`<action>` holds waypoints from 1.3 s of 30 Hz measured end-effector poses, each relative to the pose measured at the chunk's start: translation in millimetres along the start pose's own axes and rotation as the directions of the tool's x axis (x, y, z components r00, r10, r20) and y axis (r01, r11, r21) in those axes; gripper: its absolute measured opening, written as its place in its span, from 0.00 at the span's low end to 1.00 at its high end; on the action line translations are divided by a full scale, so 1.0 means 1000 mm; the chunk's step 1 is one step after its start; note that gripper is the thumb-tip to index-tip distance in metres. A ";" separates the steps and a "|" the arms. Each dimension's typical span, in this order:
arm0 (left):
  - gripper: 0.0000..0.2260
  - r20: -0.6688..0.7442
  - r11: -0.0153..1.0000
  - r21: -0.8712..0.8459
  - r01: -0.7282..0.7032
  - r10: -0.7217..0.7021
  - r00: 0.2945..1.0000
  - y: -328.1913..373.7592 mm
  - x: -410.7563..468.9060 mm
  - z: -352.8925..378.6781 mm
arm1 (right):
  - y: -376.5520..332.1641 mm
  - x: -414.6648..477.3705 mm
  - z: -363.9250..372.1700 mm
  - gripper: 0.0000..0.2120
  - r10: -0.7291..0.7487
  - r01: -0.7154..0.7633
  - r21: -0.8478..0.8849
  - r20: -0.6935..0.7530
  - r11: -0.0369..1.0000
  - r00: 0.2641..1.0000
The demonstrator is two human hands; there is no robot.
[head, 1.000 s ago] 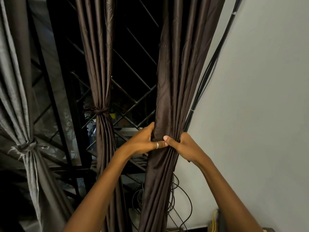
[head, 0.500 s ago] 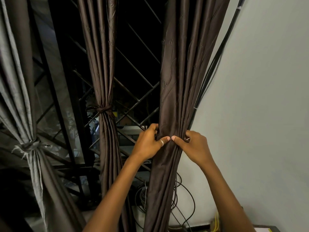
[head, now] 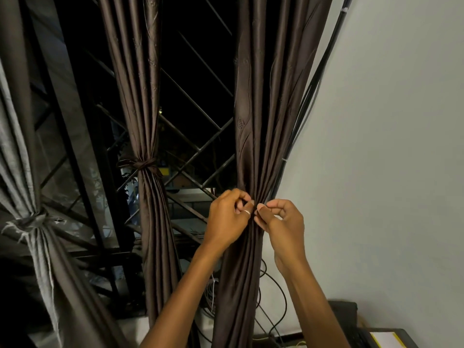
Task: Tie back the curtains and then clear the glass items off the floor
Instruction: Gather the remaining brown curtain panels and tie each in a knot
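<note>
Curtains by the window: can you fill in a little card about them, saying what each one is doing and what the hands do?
right brown curtain: bunched at the middle, no tie seen on it yet
middle brown curtain: tied with a brown band
grey curtain: tied, far left
left grip: pinches the right brown curtain's folds, wears a ring
right grip: pinches the same folds, beside the left grip
black cables: run down between that curtain and the wall

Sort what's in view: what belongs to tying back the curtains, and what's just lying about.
Job: right brown curtain, pinched by left hand and right hand; middle brown curtain and grey curtain, both tied.
Lying about: wall cables, window grille, black box.
</note>
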State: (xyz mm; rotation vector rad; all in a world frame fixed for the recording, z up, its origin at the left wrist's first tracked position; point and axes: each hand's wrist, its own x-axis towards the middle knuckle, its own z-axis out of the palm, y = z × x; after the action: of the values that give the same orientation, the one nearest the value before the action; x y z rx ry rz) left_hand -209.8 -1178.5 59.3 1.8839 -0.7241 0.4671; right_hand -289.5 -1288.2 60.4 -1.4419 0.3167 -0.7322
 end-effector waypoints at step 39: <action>0.08 0.325 0.988 -0.029 0.155 -0.137 0.936 0.005 0.005 -0.026 | 0.020 -0.027 0.009 0.16 -0.353 0.464 -0.482 0.306 0.743 0.884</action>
State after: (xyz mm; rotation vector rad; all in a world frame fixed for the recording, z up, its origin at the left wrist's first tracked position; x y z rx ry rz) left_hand -209.3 -1158.0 76.8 1.9685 -0.7933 0.0412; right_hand -299.2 -1265.1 35.8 -2.1624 0.0395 -0.8882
